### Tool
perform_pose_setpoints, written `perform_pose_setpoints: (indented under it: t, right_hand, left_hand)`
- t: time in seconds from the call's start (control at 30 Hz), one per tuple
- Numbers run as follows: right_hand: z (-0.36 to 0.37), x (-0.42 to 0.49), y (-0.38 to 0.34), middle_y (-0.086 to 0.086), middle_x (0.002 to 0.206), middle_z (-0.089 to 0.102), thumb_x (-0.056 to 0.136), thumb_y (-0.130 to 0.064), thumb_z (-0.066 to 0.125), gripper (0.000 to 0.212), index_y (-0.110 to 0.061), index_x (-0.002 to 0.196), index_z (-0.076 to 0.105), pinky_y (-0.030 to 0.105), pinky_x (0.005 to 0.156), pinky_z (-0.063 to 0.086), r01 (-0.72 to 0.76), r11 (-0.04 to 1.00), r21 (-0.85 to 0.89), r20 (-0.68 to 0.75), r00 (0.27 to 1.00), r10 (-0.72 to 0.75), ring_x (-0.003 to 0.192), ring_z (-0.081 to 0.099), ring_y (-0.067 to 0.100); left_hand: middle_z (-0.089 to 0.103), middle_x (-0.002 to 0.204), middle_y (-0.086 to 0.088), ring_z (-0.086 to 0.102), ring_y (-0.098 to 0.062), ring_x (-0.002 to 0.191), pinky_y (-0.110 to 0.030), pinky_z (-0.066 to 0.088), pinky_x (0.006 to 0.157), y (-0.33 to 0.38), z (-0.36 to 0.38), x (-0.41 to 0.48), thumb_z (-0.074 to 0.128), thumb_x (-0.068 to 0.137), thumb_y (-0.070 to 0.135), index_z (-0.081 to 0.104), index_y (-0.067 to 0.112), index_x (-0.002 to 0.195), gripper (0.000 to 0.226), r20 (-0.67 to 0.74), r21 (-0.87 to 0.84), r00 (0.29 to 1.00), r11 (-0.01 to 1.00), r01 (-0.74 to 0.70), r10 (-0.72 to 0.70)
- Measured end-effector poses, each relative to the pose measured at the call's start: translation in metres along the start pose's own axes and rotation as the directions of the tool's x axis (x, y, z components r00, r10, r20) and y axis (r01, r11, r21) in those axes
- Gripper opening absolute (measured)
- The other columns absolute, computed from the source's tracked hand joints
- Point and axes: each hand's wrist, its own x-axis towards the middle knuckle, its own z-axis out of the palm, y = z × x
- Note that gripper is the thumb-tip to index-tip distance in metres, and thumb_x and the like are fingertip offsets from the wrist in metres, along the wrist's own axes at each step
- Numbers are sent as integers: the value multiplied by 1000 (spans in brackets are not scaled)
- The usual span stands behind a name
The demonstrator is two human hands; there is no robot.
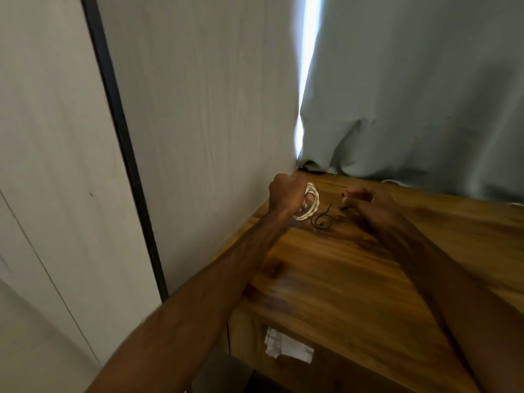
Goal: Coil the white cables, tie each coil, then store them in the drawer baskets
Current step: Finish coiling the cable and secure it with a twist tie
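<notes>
My left hand is closed around a small coil of white cable, held just above the far left corner of the wooden table. Part of the coil is hidden inside the fist. A thin dark tie lies curled on the table right beside the coil. My right hand hovers to the right of it, fingers pinched together near one end of the tie; whether it holds that end is too blurred to tell. No drawer or basket is in view.
A pale wall with a black vertical strip runs along the table's left edge. A grey-green curtain hangs behind the table. A white label sticks to the table's near side.
</notes>
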Motion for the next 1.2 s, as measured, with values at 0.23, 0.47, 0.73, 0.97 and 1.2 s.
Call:
perform_pose_setpoints:
  t: [0.23,0.47,0.73,0.97,1.2]
  right_hand:
    - [-9,-11,13,-3,129,62,93,6,53,45,-27,124,61,25,64,50,142,955,-260,-52,986,-161,96,63,17]
    - [9,-35,-12,-23,101,66,93,-30,72,12,-34,105,72,10,70,41,482,809,-337,210,876,-434,93,60,-4]
    - [22,-14,-3,-21,92,71,95,-34,69,11,-31,98,79,31,75,54,519,726,-452,296,855,-427,84,63,-1]
    - [12,-23,-2,-4,97,74,98,-25,65,15,-20,99,79,34,76,53,488,720,-494,174,867,-468,83,61,6]
    - [10,-30,-4,-5,112,65,94,-17,69,25,-18,119,67,13,73,43,366,857,-362,2,920,-392,93,59,-2]
  left_hand:
    - [66,69,-7,63,-22,63,-24,40,50,15,24,19,56,95,30,66,4,73,35,-80,-108,996,993,38,-47]
    - [58,53,0,57,-20,54,-26,40,52,10,35,32,57,96,26,60,10,58,42,-109,-172,992,984,48,-68]
    - [54,46,5,55,-14,51,-27,41,57,0,33,34,58,97,25,56,14,51,47,-114,-178,993,984,-1,-20]
    - [57,51,0,56,-16,50,-26,43,54,0,35,26,55,98,26,55,14,53,47,-93,-178,995,983,-40,23]
    - [54,42,4,51,-15,42,-27,42,55,1,36,14,59,94,29,58,14,52,44,79,-217,996,976,-26,44]
